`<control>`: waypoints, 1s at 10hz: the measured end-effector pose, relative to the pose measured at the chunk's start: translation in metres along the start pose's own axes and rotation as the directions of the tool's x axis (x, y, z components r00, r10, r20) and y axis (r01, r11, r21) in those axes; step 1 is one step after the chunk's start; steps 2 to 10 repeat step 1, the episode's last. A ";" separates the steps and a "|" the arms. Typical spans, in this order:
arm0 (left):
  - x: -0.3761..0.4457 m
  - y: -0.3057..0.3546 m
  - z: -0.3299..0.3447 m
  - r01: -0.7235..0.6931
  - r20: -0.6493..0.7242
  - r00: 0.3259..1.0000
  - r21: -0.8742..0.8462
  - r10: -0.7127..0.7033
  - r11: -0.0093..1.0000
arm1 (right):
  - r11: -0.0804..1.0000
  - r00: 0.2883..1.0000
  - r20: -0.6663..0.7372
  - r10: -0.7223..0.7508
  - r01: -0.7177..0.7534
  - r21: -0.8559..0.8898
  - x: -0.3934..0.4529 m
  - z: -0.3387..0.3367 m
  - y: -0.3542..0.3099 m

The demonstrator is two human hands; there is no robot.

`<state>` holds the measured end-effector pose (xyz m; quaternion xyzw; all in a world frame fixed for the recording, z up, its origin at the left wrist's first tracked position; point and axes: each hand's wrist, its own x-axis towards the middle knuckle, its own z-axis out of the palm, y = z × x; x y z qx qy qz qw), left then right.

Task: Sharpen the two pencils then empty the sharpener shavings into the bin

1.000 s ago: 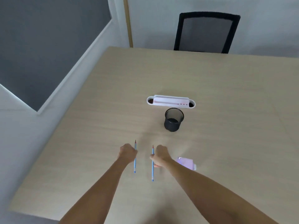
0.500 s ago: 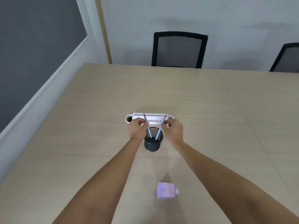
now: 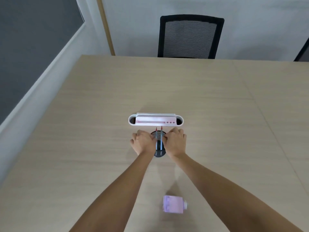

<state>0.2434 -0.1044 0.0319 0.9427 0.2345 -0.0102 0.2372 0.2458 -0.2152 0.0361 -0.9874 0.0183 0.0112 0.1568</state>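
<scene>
Two blue pencils stand side by side, tips up, inside a black mesh cup (image 3: pixel 159 154) at the table's middle. My left hand (image 3: pixel 143 142) pinches the left pencil (image 3: pixel 156 139) and my right hand (image 3: pixel 175 142) pinches the right pencil (image 3: pixel 161 139), one hand on each side of the cup's rim. The hands hide most of the cup. A pale purple sharpener (image 3: pixel 173 204) lies on the table near me, between my forearms, with neither hand touching it.
A white and pink desk organiser (image 3: pixel 155 120) lies just behind the cup. The beige table (image 3: pixel 100 148) ends at a wall on the left. A black mesh chair (image 3: pixel 189 36) stands at the far edge, and part of another shows at the far right.
Both hands carried the pencils from the near table forward to the cup and lowered them in. The pencils went from leaning apart to standing upright and parallel.
</scene>
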 end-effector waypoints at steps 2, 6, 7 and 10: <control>-0.014 -0.013 -0.014 -0.061 -0.085 0.995 -0.126 0.050 0.990 | 0.990 0.996 -0.087 0.032 -0.020 0.139 -0.010 -0.012 0.004; -0.014 -0.013 -0.014 -0.061 -0.085 0.995 -0.126 0.050 0.990 | 0.990 0.996 -0.087 0.032 -0.020 0.139 -0.010 -0.012 0.004; -0.014 -0.013 -0.014 -0.061 -0.085 0.995 -0.126 0.050 0.990 | 0.990 0.996 -0.087 0.032 -0.020 0.139 -0.010 -0.012 0.004; -0.014 -0.013 -0.014 -0.061 -0.085 0.995 -0.126 0.050 0.990 | 0.990 0.996 -0.087 0.032 -0.020 0.139 -0.010 -0.012 0.004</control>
